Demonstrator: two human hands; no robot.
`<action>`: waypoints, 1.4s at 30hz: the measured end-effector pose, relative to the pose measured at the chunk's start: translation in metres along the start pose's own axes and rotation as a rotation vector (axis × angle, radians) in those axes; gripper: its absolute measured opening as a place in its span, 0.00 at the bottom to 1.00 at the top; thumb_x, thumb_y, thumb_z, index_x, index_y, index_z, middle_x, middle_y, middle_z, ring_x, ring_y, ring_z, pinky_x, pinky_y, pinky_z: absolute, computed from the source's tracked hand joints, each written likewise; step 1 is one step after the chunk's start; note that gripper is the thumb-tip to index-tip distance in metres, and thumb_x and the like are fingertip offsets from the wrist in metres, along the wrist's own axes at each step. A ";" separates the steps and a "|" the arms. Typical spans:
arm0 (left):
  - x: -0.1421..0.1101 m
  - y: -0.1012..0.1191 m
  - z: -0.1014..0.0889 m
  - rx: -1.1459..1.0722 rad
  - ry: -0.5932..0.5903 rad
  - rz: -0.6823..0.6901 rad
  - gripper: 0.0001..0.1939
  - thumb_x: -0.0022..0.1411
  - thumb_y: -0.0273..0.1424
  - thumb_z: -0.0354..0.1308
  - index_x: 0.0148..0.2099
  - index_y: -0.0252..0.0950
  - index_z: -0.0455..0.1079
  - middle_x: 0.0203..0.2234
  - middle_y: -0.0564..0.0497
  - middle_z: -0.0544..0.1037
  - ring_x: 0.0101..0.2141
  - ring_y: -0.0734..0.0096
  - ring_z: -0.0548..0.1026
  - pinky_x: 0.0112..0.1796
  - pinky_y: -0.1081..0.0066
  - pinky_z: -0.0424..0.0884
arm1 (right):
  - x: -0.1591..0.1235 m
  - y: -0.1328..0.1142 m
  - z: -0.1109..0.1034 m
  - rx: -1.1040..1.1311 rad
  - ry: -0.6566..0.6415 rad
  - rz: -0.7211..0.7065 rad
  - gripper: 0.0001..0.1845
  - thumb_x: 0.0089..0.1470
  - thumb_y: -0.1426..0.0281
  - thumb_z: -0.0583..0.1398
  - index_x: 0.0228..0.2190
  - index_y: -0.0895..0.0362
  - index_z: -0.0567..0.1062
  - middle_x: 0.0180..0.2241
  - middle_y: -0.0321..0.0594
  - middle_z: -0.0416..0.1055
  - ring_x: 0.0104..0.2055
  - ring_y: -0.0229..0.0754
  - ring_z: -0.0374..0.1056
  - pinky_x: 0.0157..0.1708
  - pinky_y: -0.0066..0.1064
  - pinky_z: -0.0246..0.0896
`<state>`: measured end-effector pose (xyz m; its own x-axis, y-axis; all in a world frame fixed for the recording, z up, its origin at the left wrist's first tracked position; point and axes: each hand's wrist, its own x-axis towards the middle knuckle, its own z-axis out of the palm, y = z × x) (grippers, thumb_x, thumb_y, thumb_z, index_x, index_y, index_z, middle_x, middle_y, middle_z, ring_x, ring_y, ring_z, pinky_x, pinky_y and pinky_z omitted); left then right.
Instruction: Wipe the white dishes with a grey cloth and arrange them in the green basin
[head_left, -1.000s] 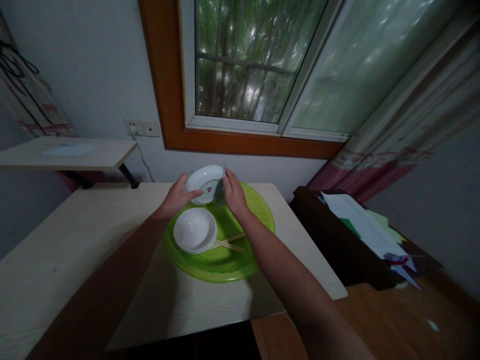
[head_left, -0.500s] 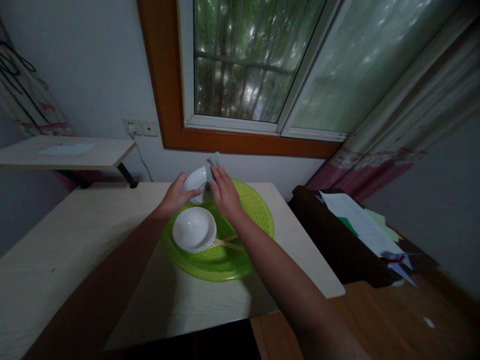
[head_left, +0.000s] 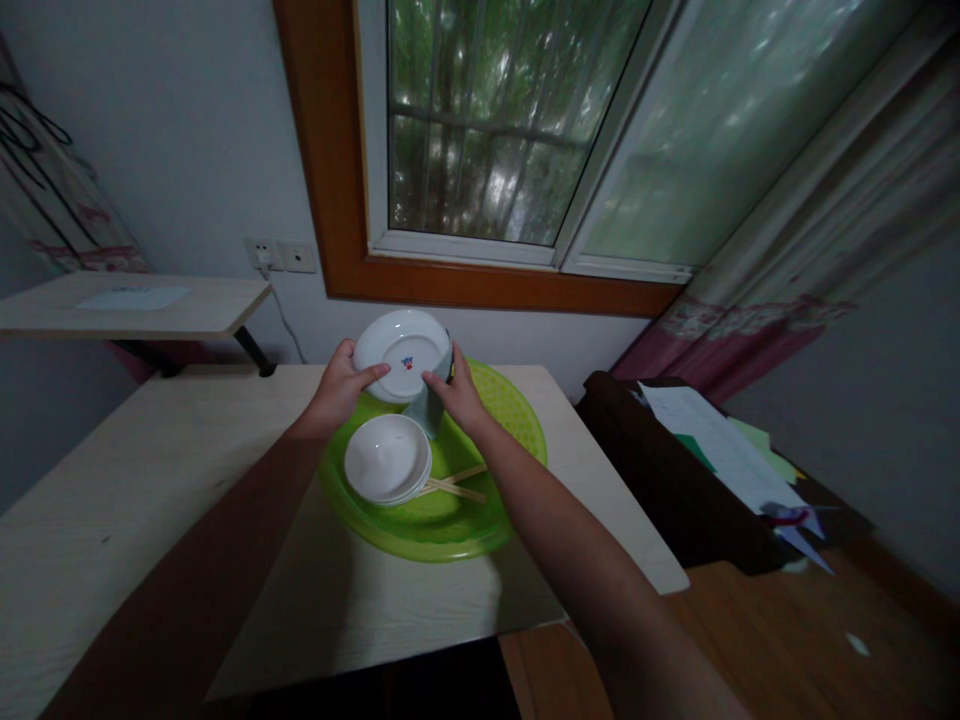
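A white plate (head_left: 405,335) with a small red and blue print in its middle is tilted up above the green tray. My left hand (head_left: 339,388) grips its left rim, thumb on the face. My right hand (head_left: 459,392) pinches the right rim through a pale grey-green cloth (head_left: 427,410), whose loose end hangs below the plate. Just under them, a stack of white bowls (head_left: 388,457) sits on the round green tray (head_left: 420,548). Light wooden chopsticks (head_left: 457,487) lie crossed beside the bowls.
The tray rests on a pale wooden table (head_left: 600,500). A small raised shelf (head_left: 150,305) stands on the table's left. Behind are a wall socket (head_left: 279,255) and a window. At the right, a dark brown cabinet (head_left: 645,470) carries papers (head_left: 727,450).
The plate has turned to face me, showing its print. My right hand has gone from lying over the cloth to pinching the rim, and the cloth now hangs down.
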<state>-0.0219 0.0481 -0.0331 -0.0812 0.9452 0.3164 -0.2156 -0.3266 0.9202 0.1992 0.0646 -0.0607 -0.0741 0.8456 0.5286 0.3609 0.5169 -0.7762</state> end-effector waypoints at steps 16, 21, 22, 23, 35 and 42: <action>-0.002 0.001 0.006 0.045 -0.142 -0.063 0.24 0.52 0.35 0.72 0.46 0.38 0.65 0.40 0.47 0.77 0.41 0.63 0.77 0.40 0.66 0.74 | 0.007 -0.001 -0.014 -0.062 0.131 -0.030 0.32 0.64 0.59 0.56 0.66 0.54 0.65 0.63 0.50 0.66 0.65 0.51 0.61 0.69 0.51 0.52; -0.005 0.003 0.006 0.020 -0.183 -0.088 0.20 0.56 0.36 0.70 0.45 0.37 0.65 0.38 0.48 0.77 0.40 0.64 0.76 0.39 0.68 0.72 | 0.005 -0.001 -0.016 -0.112 0.123 -0.071 0.32 0.68 0.55 0.50 0.67 0.56 0.63 0.66 0.51 0.63 0.68 0.51 0.58 0.71 0.53 0.49; -0.006 0.004 0.007 0.012 -0.186 -0.091 0.20 0.56 0.36 0.70 0.45 0.37 0.65 0.37 0.48 0.77 0.39 0.64 0.76 0.38 0.69 0.72 | 0.005 -0.004 -0.016 -0.131 0.116 -0.086 0.32 0.68 0.54 0.49 0.67 0.55 0.61 0.67 0.50 0.62 0.69 0.51 0.57 0.71 0.53 0.48; -0.006 0.005 0.007 0.002 -0.191 -0.093 0.20 0.56 0.36 0.70 0.45 0.37 0.65 0.37 0.48 0.77 0.39 0.65 0.75 0.38 0.69 0.72 | 0.004 -0.007 -0.017 -0.155 0.105 -0.108 0.32 0.69 0.54 0.48 0.68 0.53 0.60 0.69 0.49 0.60 0.71 0.50 0.55 0.72 0.54 0.47; -0.007 0.007 0.012 -0.076 -0.252 -0.111 0.21 0.53 0.37 0.72 0.42 0.38 0.65 0.31 0.53 0.74 0.29 0.70 0.71 0.32 0.71 0.67 | -0.011 -0.079 -0.013 -0.397 -0.290 -0.468 0.34 0.63 0.75 0.51 0.69 0.47 0.59 0.73 0.34 0.51 0.77 0.45 0.37 0.75 0.57 0.34; -0.006 0.000 0.008 -0.033 -0.295 -0.115 0.20 0.54 0.38 0.71 0.44 0.38 0.67 0.34 0.51 0.78 0.33 0.67 0.75 0.35 0.71 0.69 | 0.000 -0.057 -0.017 -0.277 -0.034 -0.255 0.29 0.70 0.57 0.48 0.68 0.48 0.61 0.72 0.39 0.55 0.75 0.48 0.46 0.74 0.54 0.40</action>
<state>-0.0139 0.0427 -0.0330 0.2306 0.9352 0.2686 -0.2387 -0.2132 0.9474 0.1948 0.0331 -0.0108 -0.2229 0.7006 0.6779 0.5640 0.6599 -0.4964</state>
